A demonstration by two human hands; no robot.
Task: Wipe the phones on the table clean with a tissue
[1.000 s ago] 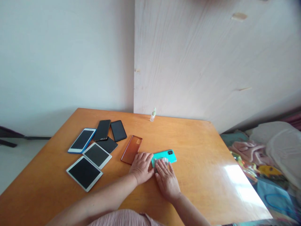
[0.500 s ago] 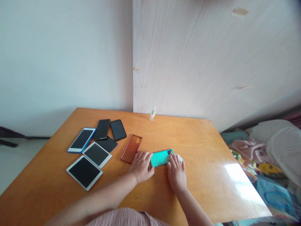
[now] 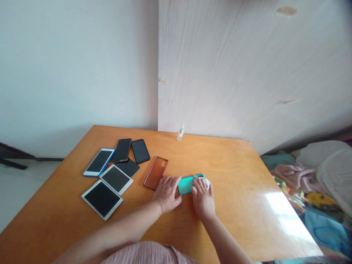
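Observation:
A turquoise phone (image 3: 186, 185) lies back up on the wooden table, its dark camera block at the right end. My left hand (image 3: 167, 193) grips the phone's left end, fingers on the far edge and thumb on the near one. Over the phone's right half, my right hand (image 3: 202, 198) presses down a white tissue or cloth (image 3: 207, 183), which sticks out beside the fingers and is mostly hidden under them. Just left of my left hand is a clear reddish-brown phone case (image 3: 155, 172), its lower corner close to the fingers.
Left on the table (image 3: 228, 161) lie a blue-edged white phone (image 3: 99, 162), several dark phones (image 3: 140, 151) and two white tablets (image 3: 103, 200). A small clear bottle (image 3: 180, 132) stands at the back edge by the wall. Cloths and bags (image 3: 302, 179) are piled beyond the right edge.
My right hand has slid left along the phone with the white tissue, covering more of its back. My left hand keeps its grip. The view has shifted slightly.

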